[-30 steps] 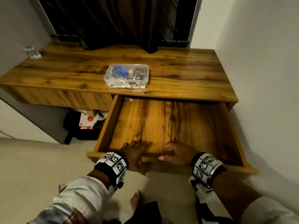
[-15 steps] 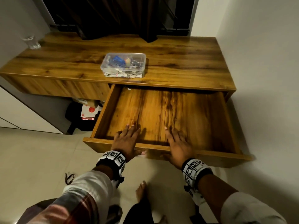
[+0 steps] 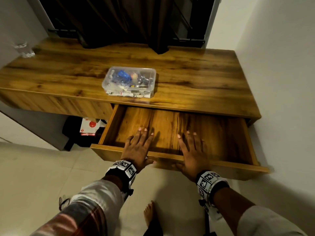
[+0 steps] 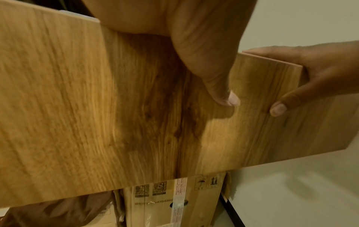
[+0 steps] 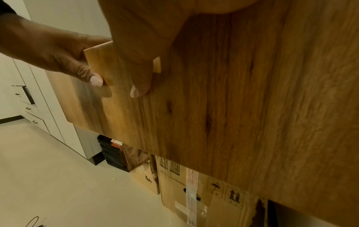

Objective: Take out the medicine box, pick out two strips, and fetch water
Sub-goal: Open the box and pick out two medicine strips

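The clear plastic medicine box (image 3: 129,81), lid on and filled with strips and packets, stands on the wooden desk (image 3: 196,74) near its front edge. Below it the drawer (image 3: 170,126) is partly out and holds nothing. My left hand (image 3: 139,145) and right hand (image 3: 192,149) lie side by side over the drawer's front panel (image 4: 116,107), fingers straight above the drawer floor. Both thumbs rest on the outer face: the left thumb (image 4: 223,92) and the right thumb (image 5: 139,86). A drinking glass (image 3: 23,50) stands at the desk's far left corner.
Flat cardboard boxes (image 5: 194,192) lean under the desk behind the drawer. A black bag and a red-and-white carton (image 3: 88,128) sit on the floor to their left. A dark curtain (image 3: 119,23) hangs behind the desk, a wall stands close on the right, and my bare foot (image 3: 149,213) is below.
My fingers have straightened from a curled hold on the drawer's front edge. The drawer has slid some way back into the desk with both hands against it.
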